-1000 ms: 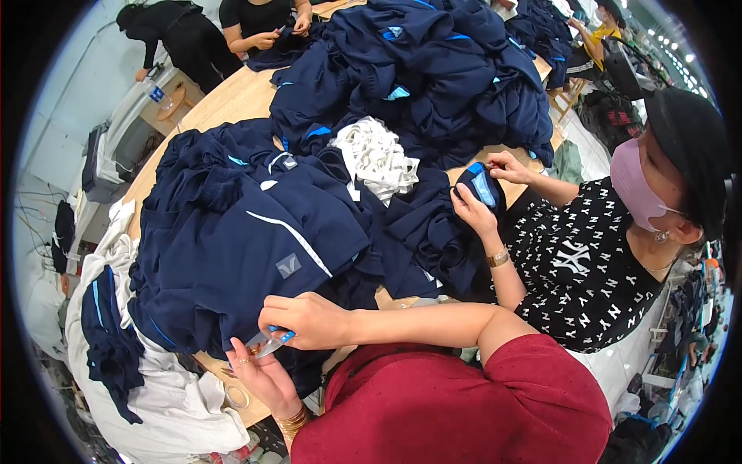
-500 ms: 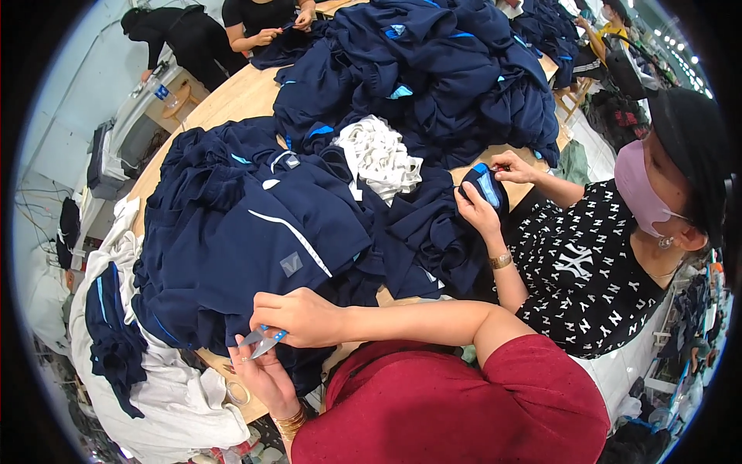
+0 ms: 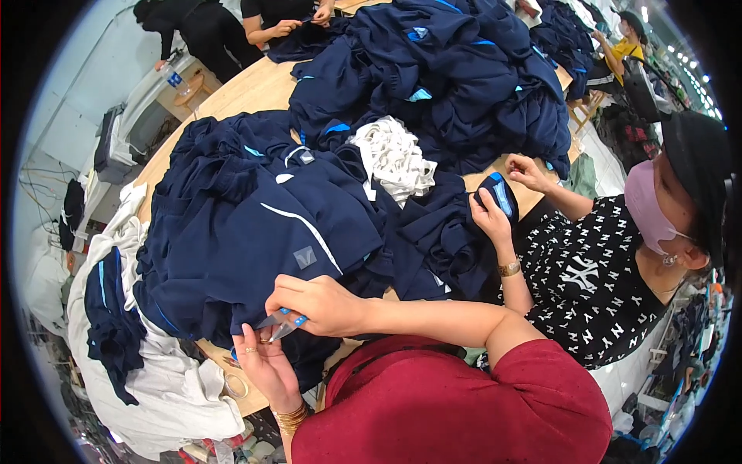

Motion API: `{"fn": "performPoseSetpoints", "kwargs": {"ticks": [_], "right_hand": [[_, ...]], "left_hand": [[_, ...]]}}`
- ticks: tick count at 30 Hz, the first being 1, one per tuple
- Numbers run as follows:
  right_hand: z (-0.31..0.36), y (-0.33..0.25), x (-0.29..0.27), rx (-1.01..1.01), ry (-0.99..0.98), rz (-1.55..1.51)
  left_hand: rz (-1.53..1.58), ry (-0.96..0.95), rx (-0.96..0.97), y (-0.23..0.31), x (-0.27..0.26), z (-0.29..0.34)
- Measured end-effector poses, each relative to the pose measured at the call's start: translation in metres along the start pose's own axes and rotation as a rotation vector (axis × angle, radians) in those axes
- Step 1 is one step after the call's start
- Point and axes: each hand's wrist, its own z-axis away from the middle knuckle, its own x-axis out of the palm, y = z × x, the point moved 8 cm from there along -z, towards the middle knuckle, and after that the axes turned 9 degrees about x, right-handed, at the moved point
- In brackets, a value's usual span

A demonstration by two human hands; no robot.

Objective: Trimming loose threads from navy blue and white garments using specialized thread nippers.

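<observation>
A navy garment [image 3: 267,224] with white piping and a small grey square patch lies spread over a heap in front of me. My left hand [image 3: 267,367], with gold bracelets at its wrist, has its fingers closed on the garment's near edge. My right hand [image 3: 317,301] grips small metal thread snips [image 3: 287,326] with blue marks. Their blades point down-left, close to my left fingers and the cloth edge. The exact spot where the blades meet the fabric is partly hidden by my fingers.
A white cloth bundle [image 3: 393,158] sits between navy garment piles [image 3: 440,69] on the round wooden table [image 3: 232,97]. At right a masked co-worker holds a navy and blue piece [image 3: 498,193]. White fabric [image 3: 174,394] drapes at the left, with a tape roll [image 3: 236,384] near it.
The snips have moved in toward the garment edge and my left fingers, turning slightly. The co-worker's far hand has drawn away from the blue-trimmed piece. The whole view has shifted a little.
</observation>
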Motion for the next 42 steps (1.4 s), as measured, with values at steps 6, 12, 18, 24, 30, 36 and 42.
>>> {"fn": "performPoseSetpoints", "kwargs": {"ticks": [6,12,18,24,30,36,42], "right_hand": [[0.007,0.014,-0.005,0.105,-0.066,0.036],[0.013,0.015,-0.003,0.109,-0.093,0.094],[0.015,0.018,0.000,0.135,-0.117,0.105],[0.019,0.015,-0.004,0.125,-0.150,0.059],[0.041,0.029,-0.031,0.239,-0.162,0.108],[0.056,0.038,-0.057,0.347,-0.093,0.097],[0.058,0.039,-0.063,0.341,-0.081,0.099]], "left_hand": [[0.018,0.047,-0.002,-0.002,-0.006,-0.002],[0.055,0.043,0.007,-0.005,-0.018,-0.006],[0.079,0.058,-0.006,-0.007,-0.021,-0.009],[0.091,0.025,-0.018,-0.008,-0.024,-0.011],[0.087,0.092,-0.017,-0.005,-0.022,-0.008],[0.096,0.078,-0.033,-0.008,-0.021,-0.008],[0.084,0.073,-0.037,-0.010,-0.017,-0.008]]}}
